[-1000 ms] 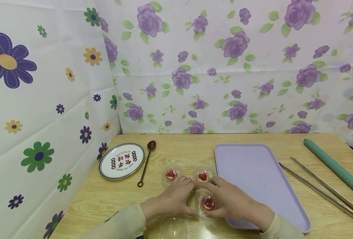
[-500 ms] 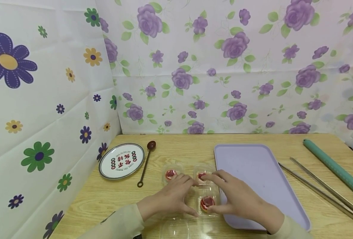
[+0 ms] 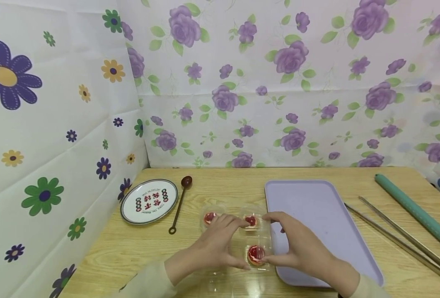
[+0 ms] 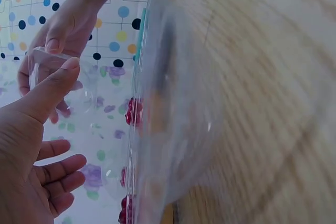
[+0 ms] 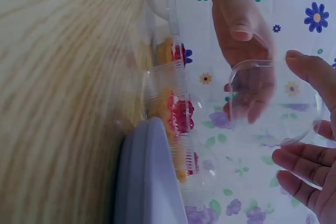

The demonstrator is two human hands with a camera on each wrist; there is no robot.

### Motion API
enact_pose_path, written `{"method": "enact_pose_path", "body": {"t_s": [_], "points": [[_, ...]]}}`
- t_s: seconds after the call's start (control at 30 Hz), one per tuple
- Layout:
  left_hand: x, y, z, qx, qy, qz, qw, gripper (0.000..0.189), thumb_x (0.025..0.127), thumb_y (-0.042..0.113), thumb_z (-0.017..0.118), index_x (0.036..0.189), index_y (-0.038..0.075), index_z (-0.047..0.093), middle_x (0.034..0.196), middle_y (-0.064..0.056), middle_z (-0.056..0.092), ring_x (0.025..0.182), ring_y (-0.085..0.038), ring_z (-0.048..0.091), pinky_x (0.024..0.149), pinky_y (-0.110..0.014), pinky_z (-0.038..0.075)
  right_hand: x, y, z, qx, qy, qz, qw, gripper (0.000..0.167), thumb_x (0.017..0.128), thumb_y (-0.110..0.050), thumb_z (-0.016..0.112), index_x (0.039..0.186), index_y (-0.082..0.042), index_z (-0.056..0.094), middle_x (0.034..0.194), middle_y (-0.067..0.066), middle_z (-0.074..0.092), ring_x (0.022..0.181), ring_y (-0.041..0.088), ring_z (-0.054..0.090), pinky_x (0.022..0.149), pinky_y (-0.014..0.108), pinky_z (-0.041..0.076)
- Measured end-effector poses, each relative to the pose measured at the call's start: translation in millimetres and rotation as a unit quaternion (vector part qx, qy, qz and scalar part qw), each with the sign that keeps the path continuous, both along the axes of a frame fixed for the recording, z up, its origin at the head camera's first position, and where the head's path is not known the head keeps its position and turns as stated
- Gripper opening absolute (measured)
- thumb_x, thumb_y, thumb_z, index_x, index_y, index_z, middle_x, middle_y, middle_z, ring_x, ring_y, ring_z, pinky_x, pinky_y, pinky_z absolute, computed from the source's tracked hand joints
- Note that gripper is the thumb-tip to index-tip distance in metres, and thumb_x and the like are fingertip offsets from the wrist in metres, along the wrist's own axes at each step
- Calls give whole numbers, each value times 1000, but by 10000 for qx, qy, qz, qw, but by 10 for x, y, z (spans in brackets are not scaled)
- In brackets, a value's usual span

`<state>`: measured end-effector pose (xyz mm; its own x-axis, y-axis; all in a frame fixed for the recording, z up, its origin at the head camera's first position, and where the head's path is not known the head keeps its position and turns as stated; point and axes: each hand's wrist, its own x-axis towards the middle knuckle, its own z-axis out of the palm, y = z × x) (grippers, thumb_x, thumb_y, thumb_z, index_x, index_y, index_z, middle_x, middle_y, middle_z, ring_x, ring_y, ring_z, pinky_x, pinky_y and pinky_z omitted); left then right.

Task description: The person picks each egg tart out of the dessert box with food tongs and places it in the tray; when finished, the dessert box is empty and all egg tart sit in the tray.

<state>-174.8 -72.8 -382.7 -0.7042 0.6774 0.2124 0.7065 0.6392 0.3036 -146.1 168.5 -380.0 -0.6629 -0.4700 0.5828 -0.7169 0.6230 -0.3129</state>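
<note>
Three red-topped tarts sit in clear plastic boxes: back left (image 3: 209, 218), back right (image 3: 250, 221) and front right (image 3: 255, 254). My right hand (image 3: 305, 245) holds a clear domed plastic lid (image 5: 273, 103) by its edges, thumb on one side and fingertips on the other. The lid stands above the front right tart in the head view. My left hand (image 3: 209, 247) faces it from the other side, thumb and fingers apart and loosely bent. The left thumb overlaps the lid in the left wrist view, while the right wrist view shows a gap between them.
Another clear plastic piece (image 3: 220, 285) lies at the front. A lilac tray (image 3: 309, 207) is just right of the boxes, with metal tongs (image 3: 399, 236) and a teal rod (image 3: 414, 207) beyond. Left are a printed plate (image 3: 149, 201) and a brown long-handled spoon (image 3: 180, 203).
My right hand has drawn back to the right from the left hand, and its fingers spread wider with the lid between them. The left hand stays nearly in place.
</note>
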Motion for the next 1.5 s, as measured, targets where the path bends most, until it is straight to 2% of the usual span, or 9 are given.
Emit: {"method": "enact_pose_path", "body": {"t_s": [0.27,0.5,0.63,0.83,0.97,1.07,1.13,1.33,1.5], "points": [[108,13,0,527,2,-161,9985,90,64,52,83,136,13,47,132,1,55,125,-18,47,111,-48,36,19,-37,-62,-700,190,512,9961,84,59,-29,91,127,-7,48,120,2,62,101,12,57,75,17,48],[181,4,15,781,-116,-198,9967,80,65,47,84,130,16,49,124,5,57,119,-13,48,109,-43,39,78,-2,-96,-981,-353,865,9908,83,63,-26,89,129,-9,42,128,3,59,106,8,56,77,20,48],[231,-12,43,829,-16,-232,9963,79,64,45,85,128,15,50,122,4,57,115,-12,48,104,-37,43,108,50,-104,-1044,-421,1224,9861,81,67,-20,87,132,-5,41,127,4,58,105,10,55,76,22,47],[341,-20,77,329,907,-350,9947,79,62,54,83,123,14,54,117,5,57,111,-11,50,98,-32,44,232,142,-107,-538,-765,1085,9897,79,71,-26,85,136,-9,44,125,-3,60,106,7,56,76,20,49],[409,-26,31,-5,1619,-557,9852,82,58,63,81,119,13,56,111,6,56,105,-9,50,92,-26,43,308,192,-134,13,-1101,934,9895,77,72,-41,82,136,-14,47,120,-5,61,104,5,56,73,21,51],[451,-18,-18,-245,1947,-650,9784,81,58,67,78,115,13,58,107,6,56,102,-8,50,87,-22,42,342,218,-165,394,-1396,779,9864,75,73,-52,78,133,-16,51,118,-8,60,104,5,58,73,22,53],[474,-9,-47,-435,2096,-674,9745,78,60,68,77,113,14,59,106,7,56,101,-8,50,86,-21,42,353,224,-197,664,-1298,724,9867,74,73,-57,75,130,-15,53,118,-9,59,104,7,59,74,24,55],[525,0,-125,-888,2442,-619,9637,64,69,69,69,108,19,60,101,9,54,96,-6,49,84,-18,41,343,220,-326,999,-366,971,9896,64,78,-59,68,121,-13,59,116,-6,54,97,7,59,69,17,53],[533,3,-175,-1101,2202,-571,9675,58,70,63,70,108,20,60,99,10,54,95,-6,49,83,-19,40,330,192,-381,1140,-344,979,9880,60,79,-61,67,117,-15,62,113,-6,52,93,3,56,67,14,50]]}}
